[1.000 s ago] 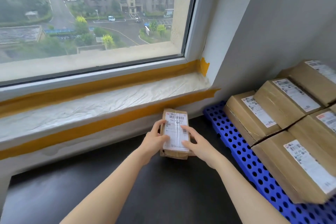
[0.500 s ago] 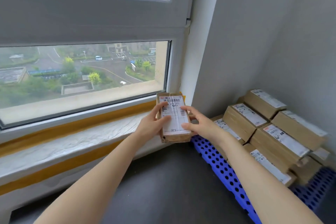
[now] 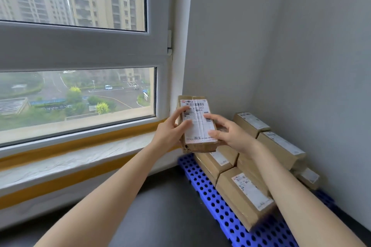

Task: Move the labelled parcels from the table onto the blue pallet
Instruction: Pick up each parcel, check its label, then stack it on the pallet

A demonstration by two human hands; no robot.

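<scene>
A small brown cardboard parcel (image 3: 197,126) with a white shipping label on top is held in the air between both hands, above the near corner of the blue pallet (image 3: 218,204). My left hand (image 3: 172,133) grips its left side, fingers lying over the label. On the other side, my right hand (image 3: 230,133) holds the parcel's right edge, thumb on the label. Several labelled brown parcels (image 3: 244,192) lie stacked on the pallet along the grey wall.
A window with a plastic-covered sill (image 3: 76,162) edged in orange tape runs along the left. The dark floor (image 3: 160,216) lies between sill and pallet. A grey wall corner (image 3: 261,66) stands behind the stack.
Both hands have lifted the parcel and carried it rightward toward the stacked parcels. The view has tilted upward, showing more window and wall.
</scene>
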